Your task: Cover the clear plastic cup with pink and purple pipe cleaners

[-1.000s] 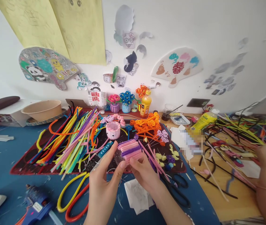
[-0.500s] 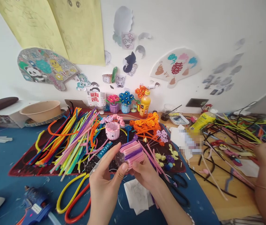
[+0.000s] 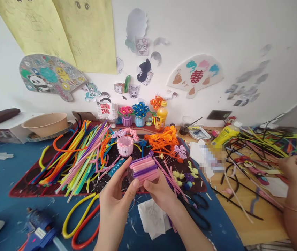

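Between both my hands is a small cup (image 3: 145, 168) wrapped side by side in pink and purple pipe cleaners, held tilted on its side above the table. My left hand (image 3: 117, 200) grips its left end with thumb and fingers. My right hand (image 3: 160, 191) is closed round the right end, thumb at the lower edge. The fingers behind the cup are hidden. Just beyond it sits a pink pipe-cleaner pot (image 3: 125, 146) with small eyes. Loose pink pipe cleaners (image 3: 168, 176) lie right of the cup, and a white paper piece (image 3: 151, 219) lies below.
Left lies a pile of coloured pipe cleaners (image 3: 85, 162). Nearer are a blue glue gun (image 3: 40, 228) and scissors with yellow and red handles (image 3: 68, 214). Black scissors (image 3: 199, 218) lie right. Orange pipe-cleaner flowers (image 3: 165, 139) stand behind. Another person's hand (image 3: 292, 170) works at the far right.
The cup has turned a little in my hands, so less of its clear end shows and the striped side faces me more. Both hands keep hold of it.
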Action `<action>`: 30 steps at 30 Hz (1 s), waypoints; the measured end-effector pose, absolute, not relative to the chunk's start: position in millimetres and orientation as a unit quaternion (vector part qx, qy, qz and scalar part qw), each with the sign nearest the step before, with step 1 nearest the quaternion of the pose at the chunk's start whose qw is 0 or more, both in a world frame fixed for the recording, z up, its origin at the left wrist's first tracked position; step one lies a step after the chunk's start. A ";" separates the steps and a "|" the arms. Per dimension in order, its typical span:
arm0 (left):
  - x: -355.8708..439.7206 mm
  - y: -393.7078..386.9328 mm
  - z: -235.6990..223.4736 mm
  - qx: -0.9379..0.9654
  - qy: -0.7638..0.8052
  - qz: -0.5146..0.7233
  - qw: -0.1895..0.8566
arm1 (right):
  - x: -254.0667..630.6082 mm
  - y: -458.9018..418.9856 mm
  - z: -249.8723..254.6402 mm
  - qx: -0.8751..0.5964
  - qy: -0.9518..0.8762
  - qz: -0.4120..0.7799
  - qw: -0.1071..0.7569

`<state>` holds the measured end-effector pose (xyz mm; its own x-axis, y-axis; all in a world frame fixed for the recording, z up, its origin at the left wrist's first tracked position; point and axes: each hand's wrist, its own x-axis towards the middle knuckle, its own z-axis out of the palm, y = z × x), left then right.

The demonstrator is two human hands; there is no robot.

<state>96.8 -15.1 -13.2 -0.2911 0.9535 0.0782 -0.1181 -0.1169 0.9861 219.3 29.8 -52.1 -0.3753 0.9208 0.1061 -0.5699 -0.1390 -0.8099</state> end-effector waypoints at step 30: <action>57.9 -21.6 -19.8 0.639 0.519 0.485 0.296 | 249.9 45.7 -7.2 -0.236 -0.785 0.468 0.331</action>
